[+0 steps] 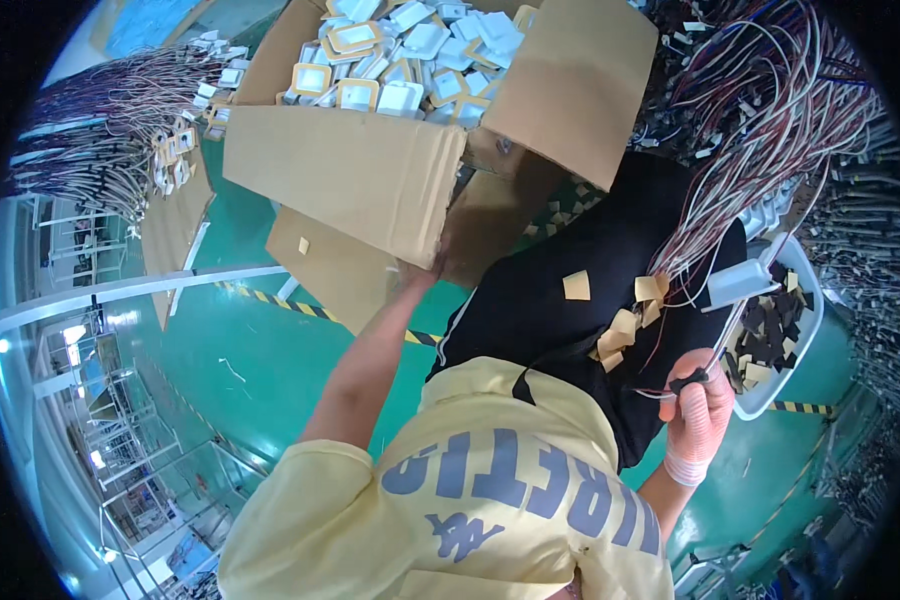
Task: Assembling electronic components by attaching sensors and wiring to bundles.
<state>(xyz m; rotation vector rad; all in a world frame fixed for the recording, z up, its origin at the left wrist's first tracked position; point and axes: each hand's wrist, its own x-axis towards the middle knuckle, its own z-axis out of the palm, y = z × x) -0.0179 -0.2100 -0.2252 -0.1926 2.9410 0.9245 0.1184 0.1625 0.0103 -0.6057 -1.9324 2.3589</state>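
My right hand [698, 415], in a pale pink and white glove, is closed around a thin cable beside my thigh. A small black piece [688, 381] sits on the cable at the fingertips. Farther up, the cable meets a white rectangular housing [738, 284]. My bare left hand [422, 272] is at the lower corner of a cardboard box flap [345, 175]; its fingers are hidden there. Inside the cardboard box [570, 85] lie many white rectangular housings [400, 98], several with tan frames.
Bundled red and white wires [750, 150] hang over my right leg. Tan paper pieces [620, 330] lie on my lap. A white bin [815, 310] at the right holds black and tan scraps. More cable bundles [80, 165] are on the left, near a white metal bar [130, 300].
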